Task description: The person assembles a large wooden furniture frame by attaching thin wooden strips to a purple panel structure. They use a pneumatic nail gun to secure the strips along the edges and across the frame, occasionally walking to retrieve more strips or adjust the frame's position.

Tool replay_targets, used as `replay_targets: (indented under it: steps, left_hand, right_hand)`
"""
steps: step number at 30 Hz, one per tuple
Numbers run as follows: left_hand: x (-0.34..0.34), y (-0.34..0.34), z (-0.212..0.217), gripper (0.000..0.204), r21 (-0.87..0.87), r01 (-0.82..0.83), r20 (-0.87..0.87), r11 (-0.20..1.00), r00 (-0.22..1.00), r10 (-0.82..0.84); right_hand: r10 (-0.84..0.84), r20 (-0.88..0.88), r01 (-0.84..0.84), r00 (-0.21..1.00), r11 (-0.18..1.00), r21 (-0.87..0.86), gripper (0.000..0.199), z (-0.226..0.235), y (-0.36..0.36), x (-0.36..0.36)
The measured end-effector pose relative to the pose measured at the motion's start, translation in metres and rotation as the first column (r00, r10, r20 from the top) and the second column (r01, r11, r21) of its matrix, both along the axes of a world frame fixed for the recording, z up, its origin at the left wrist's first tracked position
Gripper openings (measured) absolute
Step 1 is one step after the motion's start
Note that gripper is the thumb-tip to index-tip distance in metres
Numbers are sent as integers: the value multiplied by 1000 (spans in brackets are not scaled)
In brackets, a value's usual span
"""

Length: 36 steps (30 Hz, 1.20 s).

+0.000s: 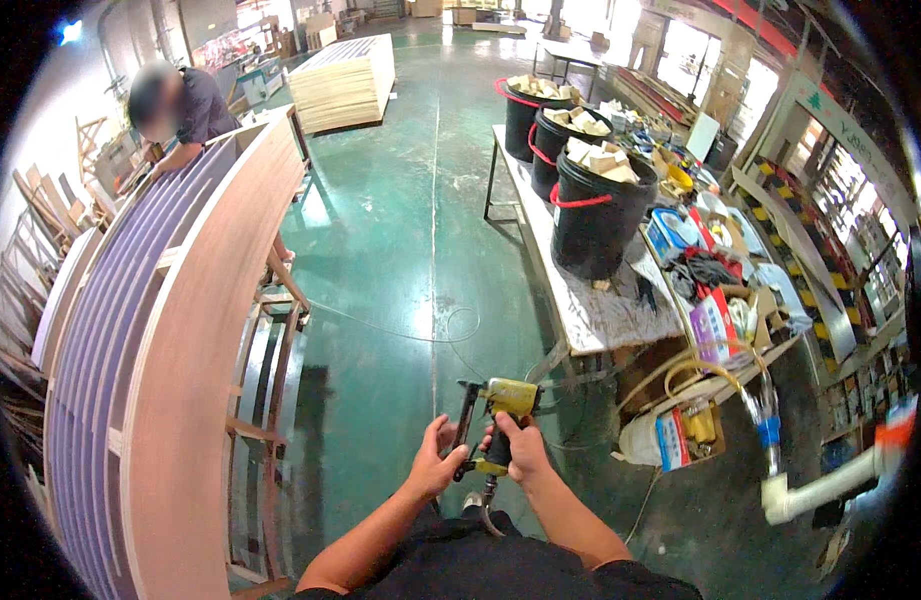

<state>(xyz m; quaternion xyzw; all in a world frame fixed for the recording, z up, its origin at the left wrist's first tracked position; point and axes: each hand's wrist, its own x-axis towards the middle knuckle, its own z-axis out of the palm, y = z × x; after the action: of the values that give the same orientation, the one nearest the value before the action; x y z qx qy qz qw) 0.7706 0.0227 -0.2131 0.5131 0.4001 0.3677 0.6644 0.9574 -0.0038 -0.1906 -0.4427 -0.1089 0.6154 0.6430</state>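
You've got the pneumatic nail gun [514, 397] up in front of your torso, off any surface, over the green floor [390, 240]. Your right hand [526, 452] has its fingers wrapped round the black handle, closed on it, thumb near the top. Your left hand [435, 463] is at the black magazine [467, 418], fingers half-curled, thumb by its lower end; can't tell whether they actually grip it. Air hose [489, 492] runs from the handle's base down toward you. On your left: long wooden frame [195, 330] packed with purple-grey slats [92, 400], sitting on a wooden stand [255, 431]; a co-worker [206, 105] leans over its far end. On your right: white worktop [610, 320] carrying three black buckets [592, 230] in a row, red handles, heaped with wood blocks [601, 160]. Pale panel stack [345, 88] stands farther off, ahead and left.
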Motion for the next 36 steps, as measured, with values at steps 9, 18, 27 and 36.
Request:
replay_targets:
  steps: [9, 18, 27, 36]
  left_hand:
    - [-13, 109, -112, 43, 97, 110, -130, 989, 987, -97]
    - [-91, 334, -89, 30, 442, 144, -421, 885, 905, 63]
    - [-163, 402, -81, 30, 22, -477, -118, 879, 872, 476]
    - [-153, 389, -81, 34, -31, -714, -256, 700, 682, 685]
  right_hand:
    - [540, 809, -796, 232, 584, -162, 60, 29, 163, -14]
    - [603, 794, -448, 72, 731, -515, 55, -27, 335, -33]
    - [915, 399, -269, 69, 402, -875, 35, -257, 426, 87]
    - [989, 144, -456, -42, 109, -883, 27, -316, 530, 104]
